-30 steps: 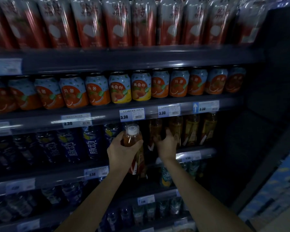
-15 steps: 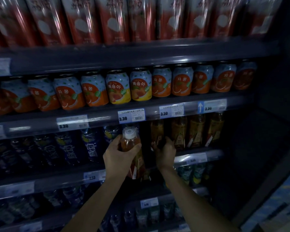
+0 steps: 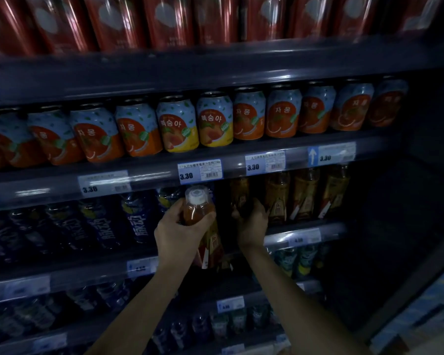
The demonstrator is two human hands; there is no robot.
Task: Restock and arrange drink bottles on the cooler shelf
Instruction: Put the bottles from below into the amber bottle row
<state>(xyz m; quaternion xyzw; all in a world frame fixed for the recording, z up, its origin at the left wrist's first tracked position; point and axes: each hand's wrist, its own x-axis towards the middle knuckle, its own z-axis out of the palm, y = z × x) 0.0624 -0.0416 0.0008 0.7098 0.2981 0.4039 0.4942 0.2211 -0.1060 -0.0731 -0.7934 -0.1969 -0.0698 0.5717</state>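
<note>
Amber tea fills the clear plastic bottle with the white cap that sits in the middle of the frame, in front of the third shelf down. The left hand is wrapped tight around its neck and shoulder, just under the cap. The bottle stands almost straight up: its long way runs up and down, the cap points up and leans a little toward the back of the cooler, and the bottom hangs low, in front of the grey shelf edge with the price tags. A moment ago the right hand was higher up, by the tops of the bottles; now it has dropped lower and closed around the body of a dark brown tea bottle at the left end of the row of brown tea bottles. It is too dark to see how hard it grips. The held bottle has hardly moved. I think this means the right hand is sliding the shelf bottle over to open a gap, so the new one can go in. The bottle is not on the shelf yet. To the left stand dark blue bottles with white writing. Above them sit orange and yellow cans, near the top of the frame.
</note>
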